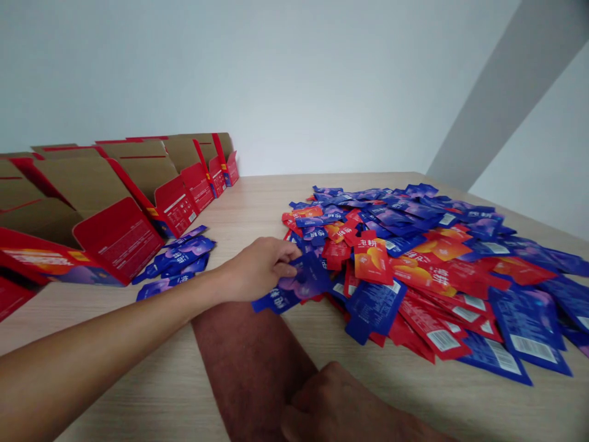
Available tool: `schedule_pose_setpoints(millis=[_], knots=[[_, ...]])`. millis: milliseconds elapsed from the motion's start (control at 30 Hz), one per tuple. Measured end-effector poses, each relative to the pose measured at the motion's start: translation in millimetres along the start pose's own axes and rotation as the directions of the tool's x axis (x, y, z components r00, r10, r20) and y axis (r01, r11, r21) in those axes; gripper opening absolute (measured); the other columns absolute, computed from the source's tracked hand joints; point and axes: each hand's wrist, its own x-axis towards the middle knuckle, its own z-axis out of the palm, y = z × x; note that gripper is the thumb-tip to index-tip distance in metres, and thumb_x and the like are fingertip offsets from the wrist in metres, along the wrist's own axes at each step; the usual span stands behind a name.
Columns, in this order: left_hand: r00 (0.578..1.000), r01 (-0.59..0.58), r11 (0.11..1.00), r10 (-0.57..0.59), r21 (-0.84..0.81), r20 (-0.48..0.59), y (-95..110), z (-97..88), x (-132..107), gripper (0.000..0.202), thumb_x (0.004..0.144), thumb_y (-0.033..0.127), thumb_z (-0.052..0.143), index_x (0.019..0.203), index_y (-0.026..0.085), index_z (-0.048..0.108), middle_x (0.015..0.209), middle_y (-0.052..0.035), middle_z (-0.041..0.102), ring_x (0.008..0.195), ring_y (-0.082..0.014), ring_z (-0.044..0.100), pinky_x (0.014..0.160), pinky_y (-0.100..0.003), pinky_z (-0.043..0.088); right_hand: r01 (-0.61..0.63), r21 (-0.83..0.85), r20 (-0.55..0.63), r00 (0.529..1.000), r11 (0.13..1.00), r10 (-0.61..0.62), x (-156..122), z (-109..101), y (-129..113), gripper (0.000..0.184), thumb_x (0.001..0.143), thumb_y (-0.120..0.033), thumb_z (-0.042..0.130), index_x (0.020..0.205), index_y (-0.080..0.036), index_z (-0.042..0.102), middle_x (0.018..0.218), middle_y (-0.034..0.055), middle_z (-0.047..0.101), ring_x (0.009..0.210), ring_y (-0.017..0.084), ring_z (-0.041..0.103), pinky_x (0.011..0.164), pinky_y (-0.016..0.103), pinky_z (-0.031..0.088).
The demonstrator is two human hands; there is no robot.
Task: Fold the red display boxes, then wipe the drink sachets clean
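Observation:
My left hand [260, 269] reaches across the wooden table [257, 196] and pinches a blue sachet [299, 283] at the near left edge of a big heap of blue and red sachets [427, 258]. To the left of that hand, a small stack of blue sachets [177, 261] lies in front of the boxes. My right hand [334, 402] rests on the table at the bottom edge of the view. Its fingers are curled in, and I see nothing in them.
A row of open red and brown cardboard boxes [138, 202] lines the left side of the table, flaps facing inward. A white wall stands behind the table, with a grey slanted beam [506, 92] at the right.

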Motion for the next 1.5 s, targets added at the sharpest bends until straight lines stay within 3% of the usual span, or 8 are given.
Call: schedule_pose_setpoints(millis=[67,167,300,467,633,767,1167,1500], knots=[[0.982,0.159,0.978,-0.142,-0.134,0.126,-13.3,2.0,-25.8,0.011,0.098,0.018,0.059,0.093,0.016,0.068,0.085,-0.0005,0.074,0.075,-0.0149,0.067,0.067,-0.024,0.048,-0.008,0.013,0.014,1.0,1.0,0.008,1.2,-3.8,-2.5,0.019,0.106,-0.034,0.073,0.094,-0.021,0.068,0.072,-0.0049,0.072,0.056,0.013,0.057,0.046,0.032,0.021],[0.949,0.282,0.959,-0.275,-0.022,0.152,-29.8,6.5,-54.8,0.01,0.094,0.012,0.062,0.099,0.015,0.07,0.09,-0.0025,0.072,0.082,-0.0176,0.066,0.074,-0.028,0.049,-0.041,0.008,0.045,0.998,0.999,0.041,4.2,-9.4,-6.7,0.019,0.102,-0.033,0.078,0.092,-0.021,0.068,0.075,-0.0028,0.076,0.058,0.015,0.061,0.048,0.032,0.02],[0.978,0.194,0.939,-0.207,0.283,0.016,-23.1,14.1,-79.8,0.025,0.096,0.019,0.07,0.12,0.016,0.064,0.121,-0.011,0.069,0.114,-0.0295,0.066,0.101,-0.044,0.054,-0.062,0.01,0.066,0.996,0.998,0.061,7.1,-11.6,-9.5,0.02,0.099,-0.029,0.082,0.088,-0.02,0.067,0.076,-0.0026,0.076,0.059,0.015,0.062,0.049,0.032,0.021],[0.957,0.07,0.813,-0.218,0.578,0.191,-1.0,36.4,-98.2,0.04,0.104,0.044,0.068,0.132,0.016,0.061,0.131,-0.0167,0.067,0.12,-0.0404,0.068,0.102,-0.062,0.059,-0.016,-0.038,-0.002,1.0,0.999,0.016,4.1,-8.6,-9.0,0.021,0.099,-0.029,0.082,0.089,-0.021,0.065,0.074,-0.003,0.075,0.057,0.015,0.06,0.049,0.033,0.02],[0.977,-0.032,0.705,-0.128,0.709,0.172,-14.0,55.2,-97.4,0.023,0.112,0.027,0.045,0.123,0.016,0.062,0.122,-0.0147,0.07,0.109,-0.0374,0.072,0.092,-0.06,0.064,0.136,-0.179,-0.214,0.961,0.974,-0.174,5.0,-0.1,-13.7,0.024,0.108,-0.032,0.073,0.089,-0.023,0.061,0.071,-0.0056,0.068,0.059,0.015,0.053,0.053,0.034,0.03],[0.967,-0.147,0.584,-0.087,0.798,0.241,-20.3,57.0,-92.2,0.02,0.105,0.012,0.047,0.116,0.014,0.063,0.108,-0.0134,0.073,0.092,-0.0355,0.073,0.074,-0.053,0.065,0.102,-0.143,-0.337,0.93,0.984,-0.146,10.3,12.9,-18.9,0.037,0.115,-0.044,0.063,0.085,-0.023,0.058,0.07,-0.0052,0.064,0.059,0.014,0.05,0.058,0.03,0.038],[0.922,-0.276,0.651,-0.028,0.707,0.386,33.8,96.8,-124.0,0.01,0.102,0.028,0.067,0.107,0.019,0.067,0.092,-0.0049,0.072,0.079,-0.0282,0.072,0.061,-0.044,0.057,0.111,-0.129,-0.223,0.965,0.985,-0.138,1.1,51.7,-22.7,0.031,0.107,-0.039,0.077,0.085,-0.023,0.062,0.068,-0.0059,0.068,0.051,0.014,0.044,0.047,0.029,0.035],[0.944,0.09,0.672,-0.294,0.735,0.153,-50.3,24.6,-68.3,0.026,0.11,0.02,0.042,0.114,0.015,0.067,0.105,-0.0159,0.079,0.093,-0.0317,0.077,0.078,-0.041,0.057,0.134,-0.137,-0.175,0.972,0.981,-0.158,8.2,50.9,-25.5,0.034,0.117,-0.042,0.058,0.089,-0.024,0.058,0.067,-0.006,0.062,0.055,0.015,0.048,0.049,0.034,0.028]])
